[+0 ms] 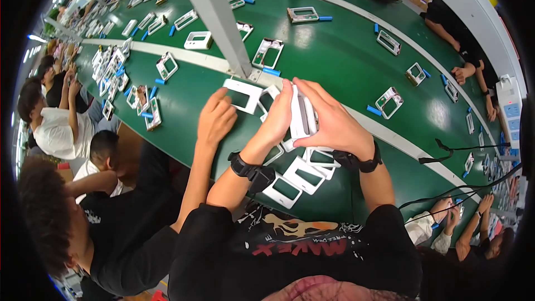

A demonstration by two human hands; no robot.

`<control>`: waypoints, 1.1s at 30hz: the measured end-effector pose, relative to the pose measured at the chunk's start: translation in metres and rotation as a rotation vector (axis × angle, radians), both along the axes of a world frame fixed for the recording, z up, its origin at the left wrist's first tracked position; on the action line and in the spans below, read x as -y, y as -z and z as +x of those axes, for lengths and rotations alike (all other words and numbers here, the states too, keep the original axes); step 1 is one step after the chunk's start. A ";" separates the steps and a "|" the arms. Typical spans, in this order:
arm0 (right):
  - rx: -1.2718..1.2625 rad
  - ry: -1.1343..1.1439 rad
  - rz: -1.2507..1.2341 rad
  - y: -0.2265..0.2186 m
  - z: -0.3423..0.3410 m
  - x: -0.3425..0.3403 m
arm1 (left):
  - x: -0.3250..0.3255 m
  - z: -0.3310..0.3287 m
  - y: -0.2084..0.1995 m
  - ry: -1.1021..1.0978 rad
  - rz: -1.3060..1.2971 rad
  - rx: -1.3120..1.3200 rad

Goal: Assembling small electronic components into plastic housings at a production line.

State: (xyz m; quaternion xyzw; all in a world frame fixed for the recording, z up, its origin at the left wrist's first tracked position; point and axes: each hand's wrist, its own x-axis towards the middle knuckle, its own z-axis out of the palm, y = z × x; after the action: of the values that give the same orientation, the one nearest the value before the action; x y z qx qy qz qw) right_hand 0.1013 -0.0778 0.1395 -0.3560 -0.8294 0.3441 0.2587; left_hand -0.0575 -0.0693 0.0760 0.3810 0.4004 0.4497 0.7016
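Observation:
Between my two hands is a white rectangular plastic housing (300, 116), held upright on edge; it may be more than one piece pressed together. My left hand (280, 116) presses flat against its left side, fingers closed on it. My right hand (329, 112) wraps round the right side, thumb at the lower edge. Below and around lie several white frames (304, 175) with rectangular openings, partly overlapping on the green table. Another white frame (245, 96) lies left of my hands, with a co-worker's hand (216, 117) beside it.
A grey metal post (214, 19) rises just beyond my hands. Housings with blue cylinders (271, 71) are spread over the green table (334, 72). A pile of white housings (108, 67) lies far left. Black cables (446, 189) hang at right. Co-workers sit on both sides.

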 end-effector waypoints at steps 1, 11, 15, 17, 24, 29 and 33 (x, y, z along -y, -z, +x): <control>0.002 -0.013 -0.006 -0.003 -0.004 0.014 | 0.016 -0.009 -0.004 0.010 0.002 -0.026; -0.080 -0.105 -0.055 0.053 -0.048 0.093 | 0.125 -0.052 0.034 -0.020 0.036 -0.076; -0.114 -0.059 -0.003 0.080 -0.078 0.106 | 0.134 -0.068 0.044 -0.163 0.058 -0.116; -0.111 -0.038 0.023 0.085 -0.084 0.109 | 0.137 -0.081 0.049 -0.059 0.039 -0.125; -0.184 -0.076 -0.077 0.095 -0.084 0.104 | 0.132 -0.092 0.053 0.040 0.101 -0.190; -0.044 0.146 0.132 0.092 -0.081 0.110 | 0.130 -0.095 0.061 -0.088 0.052 -0.170; -0.148 0.155 -0.040 0.096 -0.042 0.116 | 0.138 -0.062 0.054 -0.142 -0.046 -0.025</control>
State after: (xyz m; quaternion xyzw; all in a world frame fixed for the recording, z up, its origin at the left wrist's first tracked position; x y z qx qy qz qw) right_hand 0.0588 -0.1937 0.0440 -0.3977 -0.7710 0.3651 0.3378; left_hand -0.1190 -0.2076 0.0222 0.3409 0.4455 0.4842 0.6715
